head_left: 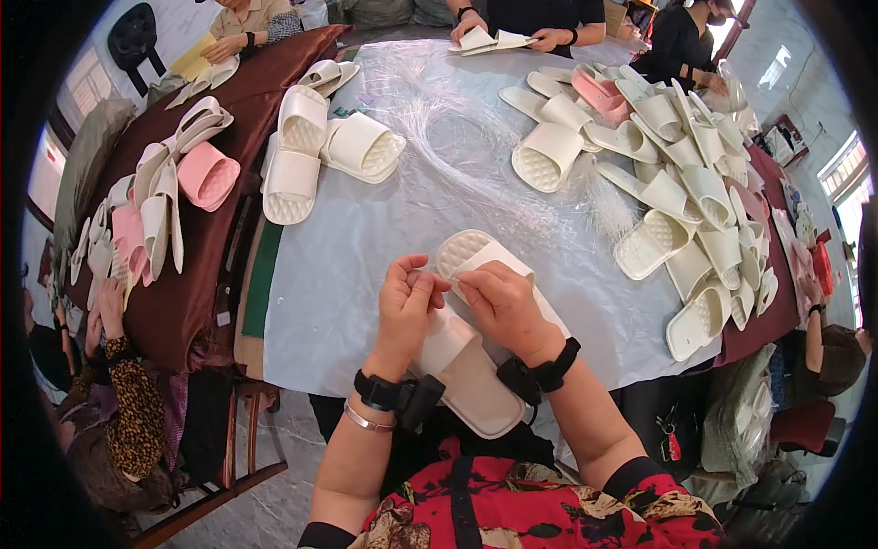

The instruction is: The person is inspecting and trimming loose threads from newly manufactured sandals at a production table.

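In front of me, a pair of cream slide slippers lies side by side. The nearer slipper (473, 389) reaches past the table edge toward me, and the farther slipper (465, 249) is partly covered by my right hand. My left hand (407, 306) is closed in a pinch above the pair, thumb against fingers. Beside it my right hand (508, 309) also pinches, its fingertips close to the left ones over the farther slipper's strap. Whatever sits between the fingertips is too thin or small to make out. Both wrists wear black bands with small boxes.
A large heap of cream slippers (681, 197) covers the right side. Clear plastic strands (457, 156) spread across the middle. Stacked slippers (297, 160) stand at left, with a pink slipper (208, 176) on the brown cloth (183, 311). Co-workers sit around, one holding slippers (492, 40) opposite.
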`<action>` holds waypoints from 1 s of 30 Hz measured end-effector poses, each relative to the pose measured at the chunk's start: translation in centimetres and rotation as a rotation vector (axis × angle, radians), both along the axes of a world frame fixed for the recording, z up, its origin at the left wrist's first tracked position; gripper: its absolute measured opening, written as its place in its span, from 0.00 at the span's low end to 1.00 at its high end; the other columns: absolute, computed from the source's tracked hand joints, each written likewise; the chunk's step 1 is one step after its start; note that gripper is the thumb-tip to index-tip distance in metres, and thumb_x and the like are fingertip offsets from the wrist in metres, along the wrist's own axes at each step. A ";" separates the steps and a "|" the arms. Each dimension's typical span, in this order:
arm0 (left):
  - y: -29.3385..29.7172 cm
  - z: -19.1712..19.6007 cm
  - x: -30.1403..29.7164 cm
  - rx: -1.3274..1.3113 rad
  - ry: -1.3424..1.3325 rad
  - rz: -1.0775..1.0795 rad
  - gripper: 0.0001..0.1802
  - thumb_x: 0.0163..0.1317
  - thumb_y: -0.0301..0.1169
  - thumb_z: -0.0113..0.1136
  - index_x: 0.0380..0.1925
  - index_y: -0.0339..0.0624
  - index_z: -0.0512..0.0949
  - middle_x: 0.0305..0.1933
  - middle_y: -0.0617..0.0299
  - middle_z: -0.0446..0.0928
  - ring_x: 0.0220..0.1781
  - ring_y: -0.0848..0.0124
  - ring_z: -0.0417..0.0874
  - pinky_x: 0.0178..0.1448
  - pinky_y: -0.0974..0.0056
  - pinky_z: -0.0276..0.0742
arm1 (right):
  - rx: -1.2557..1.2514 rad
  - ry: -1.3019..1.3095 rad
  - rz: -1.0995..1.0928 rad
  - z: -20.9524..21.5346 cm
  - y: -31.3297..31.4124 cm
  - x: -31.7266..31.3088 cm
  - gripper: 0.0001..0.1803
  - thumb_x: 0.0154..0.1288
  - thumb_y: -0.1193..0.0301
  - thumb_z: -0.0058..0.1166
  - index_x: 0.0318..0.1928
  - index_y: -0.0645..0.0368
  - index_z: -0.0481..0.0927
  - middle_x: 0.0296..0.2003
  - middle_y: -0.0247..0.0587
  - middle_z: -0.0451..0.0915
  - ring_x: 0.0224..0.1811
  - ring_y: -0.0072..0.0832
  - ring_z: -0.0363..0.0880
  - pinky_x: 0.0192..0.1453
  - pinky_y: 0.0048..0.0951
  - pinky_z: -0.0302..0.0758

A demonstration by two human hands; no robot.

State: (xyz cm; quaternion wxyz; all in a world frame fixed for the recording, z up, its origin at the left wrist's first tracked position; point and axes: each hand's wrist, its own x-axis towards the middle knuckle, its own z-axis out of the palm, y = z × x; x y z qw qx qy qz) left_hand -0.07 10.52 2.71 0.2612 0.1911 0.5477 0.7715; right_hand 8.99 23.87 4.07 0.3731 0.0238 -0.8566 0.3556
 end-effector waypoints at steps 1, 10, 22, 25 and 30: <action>0.0 0.2 0.0 0.014 -0.062 -0.014 0.10 0.69 0.27 0.49 0.48 0.38 0.68 0.33 0.62 0.77 0.30 0.78 0.73 0.36 0.75 0.70 | -0.001 0.000 0.000 0.0 0.0 0.0 0.06 0.55 0.80 0.58 0.36 0.63 0.78 0.27 0.46 0.78 0.31 0.42 0.78 0.34 0.37 0.74; -0.4 1.2 -0.1 0.040 0.066 -0.024 0.07 0.64 0.29 0.61 0.36 0.36 0.80 0.32 0.63 0.80 0.32 0.78 0.78 0.40 0.73 0.74 | -0.028 0.023 0.039 0.1 0.2 0.0 0.06 0.56 0.80 0.57 0.36 0.63 0.79 0.26 0.47 0.78 0.31 0.42 0.77 0.34 0.38 0.74; -0.5 -0.9 -1.2 0.181 -0.309 -0.206 0.03 0.63 0.25 0.60 0.36 0.38 0.80 0.33 0.62 0.80 0.34 0.74 0.78 0.42 0.70 0.76 | 0.027 0.021 0.046 -0.2 0.1 -0.4 0.07 0.55 0.79 0.58 0.36 0.61 0.79 0.26 0.44 0.78 0.30 0.40 0.78 0.33 0.37 0.75; -0.4 -0.8 -1.1 0.193 -0.318 -0.209 0.04 0.62 0.25 0.62 0.36 0.37 0.81 0.33 0.63 0.80 0.33 0.75 0.78 0.41 0.71 0.76 | 0.032 0.005 0.038 -0.1 0.2 -0.4 0.07 0.54 0.79 0.58 0.35 0.61 0.79 0.26 0.43 0.78 0.30 0.40 0.77 0.33 0.37 0.75; -0.4 -0.4 -1.0 0.104 -0.277 -0.192 0.03 0.63 0.24 0.60 0.34 0.38 0.80 0.33 0.62 0.79 0.34 0.74 0.77 0.42 0.69 0.74 | 0.058 -0.024 0.042 0.1 0.2 -0.3 0.08 0.52 0.79 0.57 0.35 0.61 0.79 0.26 0.43 0.78 0.29 0.40 0.77 0.33 0.37 0.74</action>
